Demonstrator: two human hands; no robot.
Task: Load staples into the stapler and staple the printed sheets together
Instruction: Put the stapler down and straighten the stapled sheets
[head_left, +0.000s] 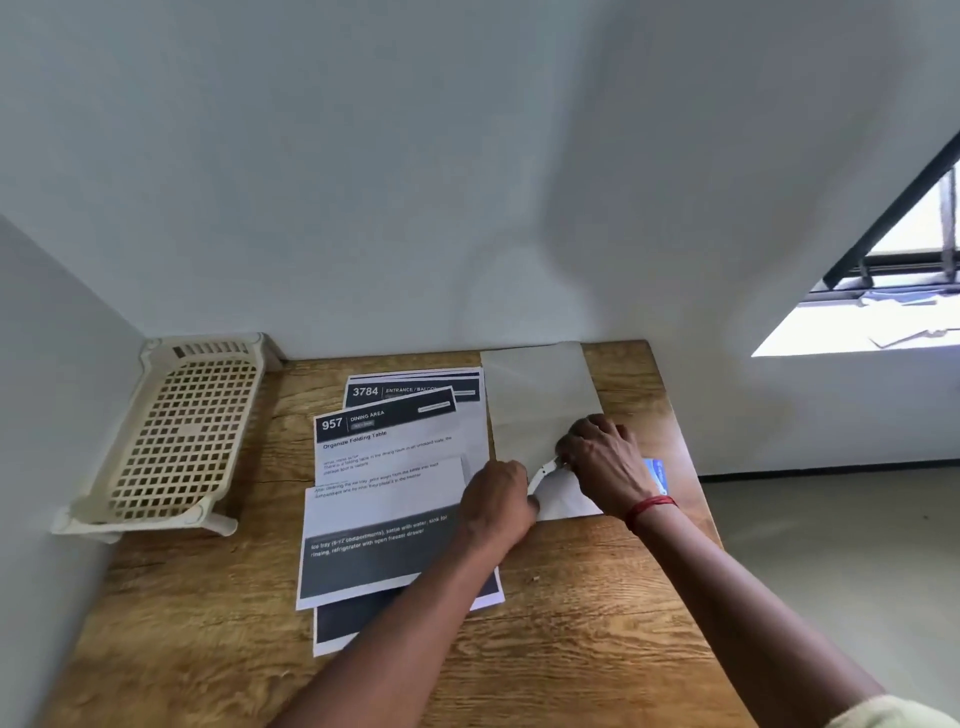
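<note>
Printed sheets (387, 470) with dark headers lie fanned in a loose pile in the middle of the wooden table (218, 618). A blank pale sheet (535, 400) lies to their right, by the wall. Over its near edge, my left hand (496, 501) and my right hand (602, 462) both hold a small white stapler (543, 475), which shows only as a thin white piece between them. Whether it is open, I cannot tell. A small blue box (657, 475), partly hidden behind my right wrist, lies near the table's right edge.
A cream perforated plastic tray (182, 436) stands in the back left corner against the walls. The table's right edge drops to a grey floor (831, 545). A barred window (904, 244) is at the upper right.
</note>
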